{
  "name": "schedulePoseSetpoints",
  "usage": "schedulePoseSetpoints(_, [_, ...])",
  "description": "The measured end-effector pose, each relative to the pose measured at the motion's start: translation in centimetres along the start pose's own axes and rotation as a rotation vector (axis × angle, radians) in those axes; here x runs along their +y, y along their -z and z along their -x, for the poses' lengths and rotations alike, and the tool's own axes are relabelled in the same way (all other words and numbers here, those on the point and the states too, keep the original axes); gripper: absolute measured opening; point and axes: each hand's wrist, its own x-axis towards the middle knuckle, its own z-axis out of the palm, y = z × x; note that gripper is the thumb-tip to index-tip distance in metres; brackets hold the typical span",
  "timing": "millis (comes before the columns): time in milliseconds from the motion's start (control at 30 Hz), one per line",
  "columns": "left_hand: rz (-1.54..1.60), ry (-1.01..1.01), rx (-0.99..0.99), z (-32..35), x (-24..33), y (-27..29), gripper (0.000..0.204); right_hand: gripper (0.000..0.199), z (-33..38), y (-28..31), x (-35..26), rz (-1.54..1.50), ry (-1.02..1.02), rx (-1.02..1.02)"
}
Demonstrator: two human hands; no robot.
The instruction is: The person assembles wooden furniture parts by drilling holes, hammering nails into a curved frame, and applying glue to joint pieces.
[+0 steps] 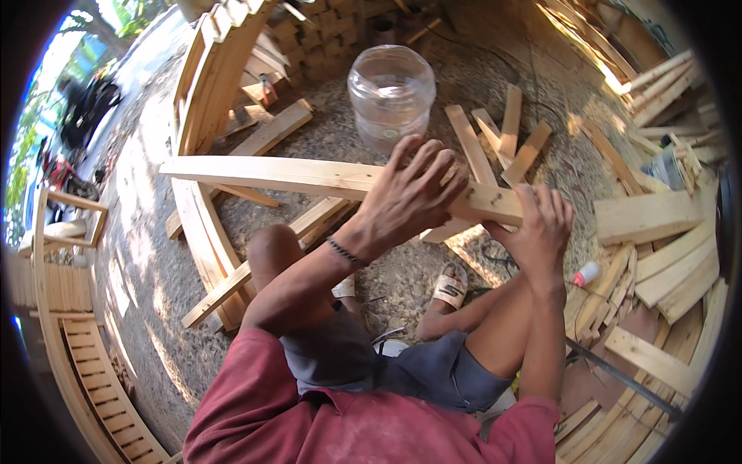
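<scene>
A long pale wooden slat [263, 175] runs across the middle, from the left toward the right, raised above the gravel ground. My left hand [408, 193] lies spread over its right part, fingers pressing down on the wood. My right hand [539, 226] grips the slat's right end from below and behind. A short crosswise piece of wood [456, 228] sits under the slat between my two hands. Both knees are bent below the slat.
A clear plastic jar [391, 91] stands beyond the slat. Loose wood offcuts [506, 135] lie to its right. Stacked planks [665, 263] fill the right side, with a small white bottle [585, 274] beside them. A curved slatted wooden frame [210, 85] stands at the left.
</scene>
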Motion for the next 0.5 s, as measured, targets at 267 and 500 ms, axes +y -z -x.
schedulePoseSetpoints(267, [0.511,-0.096,-0.13,5.9,2.0,-2.1,0.022,0.062,-0.2,0.3,-0.3,-0.024,-0.055,-0.047])
schedulePoseSetpoints(500, [1.038,0.67,-0.171,6.7,2.8,-7.5,0.042,0.061,-0.4,0.1,-0.1,-0.015,-0.061,-0.054])
